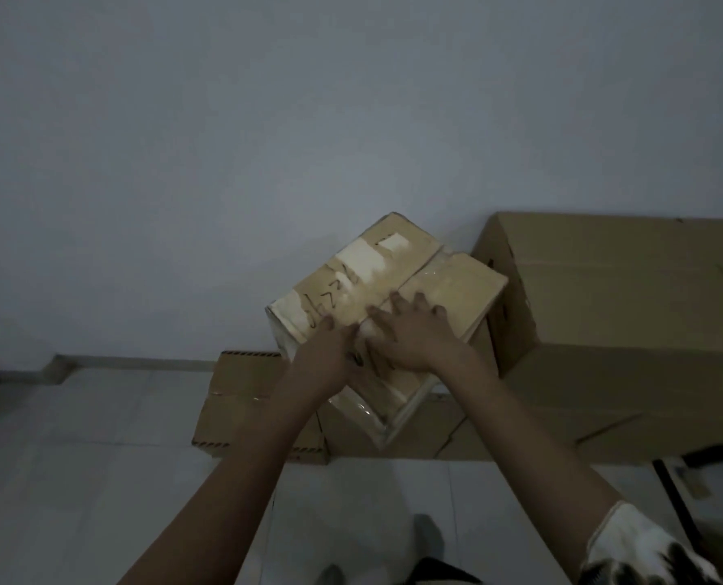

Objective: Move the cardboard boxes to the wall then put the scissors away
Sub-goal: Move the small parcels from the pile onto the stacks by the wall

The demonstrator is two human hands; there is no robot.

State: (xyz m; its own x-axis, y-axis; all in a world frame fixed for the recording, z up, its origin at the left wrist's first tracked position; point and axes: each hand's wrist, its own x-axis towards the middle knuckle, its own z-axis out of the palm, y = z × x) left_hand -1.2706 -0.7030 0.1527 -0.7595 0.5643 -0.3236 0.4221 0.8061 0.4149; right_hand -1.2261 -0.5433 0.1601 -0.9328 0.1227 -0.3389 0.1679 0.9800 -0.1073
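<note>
1. The tan, tape-wrapped cardboard box [387, 285] sits skewed atop lower brown boxes [246, 407] by the pale wall [267, 141]; a large brown carton [625, 314] stands just beside it.
2. The right hand [414, 337] lies flat on its top, fingers [419, 301] spread; the left hand [326, 356] rests at the near edge; how its fingers lie I cannot tell.

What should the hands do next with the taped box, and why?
Probably twist the taped box square to the wall, then push it back. The left hand and right hand both lie on its top. It sits crooked on the lower boxes, with one corner pointing at the wall.
</note>
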